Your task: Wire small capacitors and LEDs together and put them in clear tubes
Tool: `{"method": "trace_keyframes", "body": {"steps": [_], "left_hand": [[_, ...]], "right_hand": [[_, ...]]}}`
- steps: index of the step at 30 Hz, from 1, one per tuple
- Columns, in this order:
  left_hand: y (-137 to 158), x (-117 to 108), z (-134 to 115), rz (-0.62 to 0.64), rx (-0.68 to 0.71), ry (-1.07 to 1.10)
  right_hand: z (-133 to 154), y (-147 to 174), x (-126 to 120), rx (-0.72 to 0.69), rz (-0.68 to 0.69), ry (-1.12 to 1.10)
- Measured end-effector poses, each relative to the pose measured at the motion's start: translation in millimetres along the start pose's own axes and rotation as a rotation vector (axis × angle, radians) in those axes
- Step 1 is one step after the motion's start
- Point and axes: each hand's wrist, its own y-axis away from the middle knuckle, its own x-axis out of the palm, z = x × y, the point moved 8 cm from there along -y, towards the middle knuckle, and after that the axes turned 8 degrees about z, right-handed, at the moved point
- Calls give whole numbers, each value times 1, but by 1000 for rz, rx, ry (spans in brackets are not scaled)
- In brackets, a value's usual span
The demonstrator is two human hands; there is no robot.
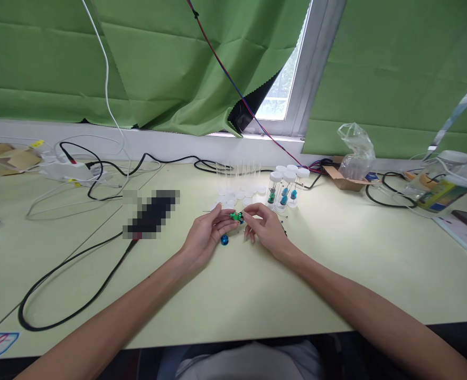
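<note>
Between thumb and fingers, my left hand point(205, 236) holds a small shiny green metal-looking piece point(235, 216) with a thin straight rod sticking out to the left. The fingertips of my right hand point(268, 228) pinch at the right end of that piece, where something small and dark shows; its kind is too small to make out. On the table just below the fingers lies a blue metallic part point(224, 240). Behind my right hand stand several clear tubes point(284, 190) with white caps, holding green or blue pieces. Clear empty-looking tubes point(239, 179) stand beyond my left hand.
A pixelated dark device point(154, 215) with a black cable lies on the left. A white power strip point(65, 168) and cables run along the back. To the right are a cardboard box point(342, 179) with a plastic bag, a clear container point(441, 182) and phones point(463, 235).
</note>
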Motion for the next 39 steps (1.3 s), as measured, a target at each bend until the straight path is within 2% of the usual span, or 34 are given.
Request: {"method": "trace_keyframes", "body": {"steps": [9, 21, 29, 39], "left_hand": [[-1, 0, 2, 25, -16, -4], [-3, -2, 2, -13, -11, 69], [-2, 1, 1, 26, -17, 42], [-3, -2, 1, 9, -2, 48]], "right_hand": [[-1, 1, 0, 37, -4, 20], [6, 3, 1, 4, 4, 74], [3, 2, 2, 11, 10, 70], [5, 2, 1, -14, 12, 75]]}}
